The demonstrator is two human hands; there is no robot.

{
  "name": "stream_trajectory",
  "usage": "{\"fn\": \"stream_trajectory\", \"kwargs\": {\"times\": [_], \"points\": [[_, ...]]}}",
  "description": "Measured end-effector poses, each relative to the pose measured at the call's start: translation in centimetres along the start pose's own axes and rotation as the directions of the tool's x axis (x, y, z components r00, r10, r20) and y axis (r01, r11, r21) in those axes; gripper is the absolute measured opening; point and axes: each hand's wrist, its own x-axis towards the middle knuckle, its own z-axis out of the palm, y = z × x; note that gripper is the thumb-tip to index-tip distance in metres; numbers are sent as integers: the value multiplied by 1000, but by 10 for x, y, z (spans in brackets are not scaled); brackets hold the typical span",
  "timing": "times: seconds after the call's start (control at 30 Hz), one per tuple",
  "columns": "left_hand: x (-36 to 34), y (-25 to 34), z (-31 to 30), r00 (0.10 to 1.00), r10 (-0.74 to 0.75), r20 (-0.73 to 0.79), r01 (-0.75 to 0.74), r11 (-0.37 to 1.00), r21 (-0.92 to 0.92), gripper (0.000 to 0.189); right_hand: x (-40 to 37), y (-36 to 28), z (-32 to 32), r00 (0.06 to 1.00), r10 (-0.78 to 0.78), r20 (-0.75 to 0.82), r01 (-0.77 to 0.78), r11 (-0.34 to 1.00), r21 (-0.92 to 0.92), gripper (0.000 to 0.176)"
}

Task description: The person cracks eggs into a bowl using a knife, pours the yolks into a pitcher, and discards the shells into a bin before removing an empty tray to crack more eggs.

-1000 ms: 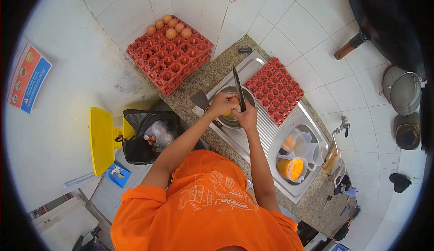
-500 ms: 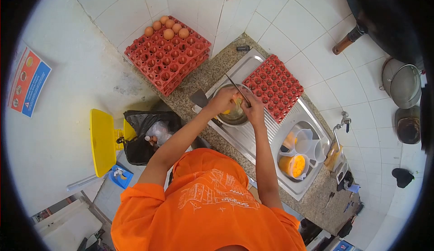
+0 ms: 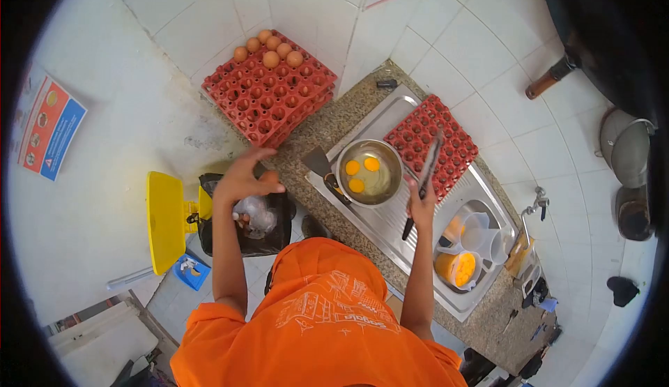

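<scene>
My left hand [image 3: 245, 179] is over the black bag of the bin [image 3: 284, 209], fingers apart, with nothing visible in it. A knife [image 3: 431, 164] is gripped in my right hand [image 3: 421, 207], its blade pointing up and away over the red egg tray [image 3: 418, 132] beside the sink. Between my hands, a round metal bowl [image 3: 377, 204] stands on the drainboard. Three egg yolks [image 3: 354, 167] lie in clear egg white inside it. Several brown eggs [image 3: 271, 59] sit at the far end of a stack of red egg trays [image 3: 261, 101] on the left.
The sink [image 3: 456, 303] holds plastic jugs [image 3: 484, 240], one with yellow-orange contents. A dark flat-bladed utensil [image 3: 317, 161] lies left of the bowl. The tap [image 3: 536, 204] is on the right wall. A wok [image 3: 592, 52] and strainer [image 3: 625, 153] hang there. The yellow bin lid [image 3: 164, 223] stands raised.
My left hand has moved from above the bowl leftward to over the bin. My right hand has drawn away to the right with the knife, uncovering the yolks.
</scene>
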Motion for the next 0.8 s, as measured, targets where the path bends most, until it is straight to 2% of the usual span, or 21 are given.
{"fn": "stream_trajectory", "kwargs": {"times": [0.03,0.1,0.17,0.23,0.3,0.33,0.4,0.43,0.5,0.53,0.6,0.67,0.7,0.73,0.77,0.8], "points": [[3,1,-10,1000,-12,-8,12,1000,8,64,-2,2,-1,1000,6,-23,-5,999,39,42],[30,1,-27,929,-63,-365,73,997,14,61,3,6,-1,998,62,0,-62,998,-5,43],[88,7,-38,888,-273,-370,202,954,-221,56,8,-4,17,1000,30,-4,-30,1000,10,43],[155,-35,-25,825,-17,-565,19,1000,-2,51,10,-12,32,1000,-11,-19,11,1000,24,44],[214,-83,-4,669,216,-711,-21,962,273,56,12,-18,40,996,-57,67,55,998,33,46],[229,-95,-2,663,221,-715,-25,962,273,56,12,-20,41,994,-51,97,51,999,4,47],[247,-99,1,800,7,-600,274,885,376,61,6,-22,38,993,-52,101,53,999,-6,46],[250,-98,0,801,13,-599,264,890,372,61,2,-22,33,993,-44,108,46,999,-17,44],[254,-93,-6,841,-87,-534,288,908,305,56,-3,-10,20,995,-71,64,77,993,-94,40],[254,-86,-4,850,-77,-522,270,914,304,56,-7,-6,15,994,-100,36,104,983,-150,38],[240,-72,9,670,74,-738,85,981,176,50,-17,-7,9,994,-107,0,104,963,-248,35],[217,-35,35,695,-40,-718,-67,991,-120,42,-23,-2,18,993,-117,-18,109,964,-243,34],[209,-31,70,774,-169,-610,-81,929,-360,36,-25,4,23,991,-133,-18,125,964,-236,34],[198,-25,106,842,-267,-469,-64,813,-579,31,-20,25,29,984,-177,22,176,944,-280,32],[170,3,119,958,-283,-53,121,561,-819,36,-20,27,34,985,-171,21,170,944,-284,32],[151,23,145,940,-320,120,225,318,-921,35,-20,28,40,979,-195,62,202,878,-433,29]]}}
